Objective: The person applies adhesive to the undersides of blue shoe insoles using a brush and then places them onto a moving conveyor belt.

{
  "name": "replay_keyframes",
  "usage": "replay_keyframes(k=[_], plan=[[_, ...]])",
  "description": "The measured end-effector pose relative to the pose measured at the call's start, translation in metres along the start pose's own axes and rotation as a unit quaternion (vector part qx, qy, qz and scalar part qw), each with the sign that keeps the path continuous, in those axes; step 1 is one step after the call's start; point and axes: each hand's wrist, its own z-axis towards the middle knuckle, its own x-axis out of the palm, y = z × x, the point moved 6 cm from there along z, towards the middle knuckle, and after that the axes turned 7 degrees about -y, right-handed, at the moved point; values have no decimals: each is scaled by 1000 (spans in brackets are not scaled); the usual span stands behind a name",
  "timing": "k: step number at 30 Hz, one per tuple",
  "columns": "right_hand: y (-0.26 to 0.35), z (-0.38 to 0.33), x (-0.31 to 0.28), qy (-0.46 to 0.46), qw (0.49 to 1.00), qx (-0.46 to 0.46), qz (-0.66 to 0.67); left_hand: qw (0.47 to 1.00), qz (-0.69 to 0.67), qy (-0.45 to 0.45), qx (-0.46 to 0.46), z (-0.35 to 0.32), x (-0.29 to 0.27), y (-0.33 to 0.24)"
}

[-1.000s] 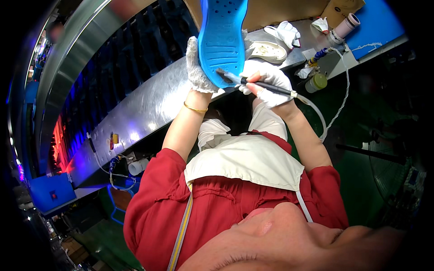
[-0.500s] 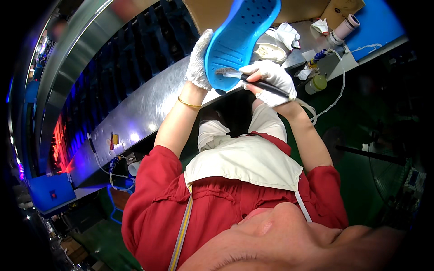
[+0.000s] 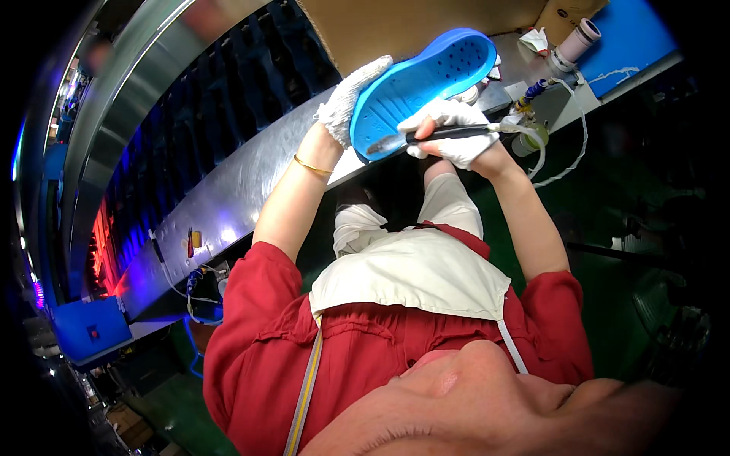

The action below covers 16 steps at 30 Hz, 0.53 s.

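A blue shoe sole (image 3: 407, 87) with a raised rim, ribs and a cluster of holes is tilted over the near edge of the metal bench. My left hand (image 3: 353, 95), in a white knitted glove, grips its left edge. My right hand (image 3: 455, 133), in a white glove with some fingertips bare, holds a brush (image 3: 449, 132) with a black handle. A white tube runs from the handle's back end. The bristles touch the sole's inner surface at its near, rounded end.
The metal bench (image 3: 236, 171) runs from lower left to upper right beside a dark blue conveyor (image 3: 236, 83). A cardboard box (image 3: 426, 23) stands behind the sole. A pink bottle (image 3: 578, 42), a yellow-green container (image 3: 530, 142) and a looped white tube (image 3: 582, 137) are at the right.
The sole has swung its far end to the right and come lower, covering the white shoe behind. My right hand has turned the brush handle closer to level, its bristles still at the sole.
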Motion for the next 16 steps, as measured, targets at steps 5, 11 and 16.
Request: replay_keyframes(k=[5,11,16], plan=[[8,3,1,34,965,-84,-247,995,84,43,-23,6,-1,6],[15,8,-18,7,980,-37,-193,993,93,43,-52,-1,13,7],[7,1,-48,17,977,30,-209,988,142,51,23,-3,10,5]])
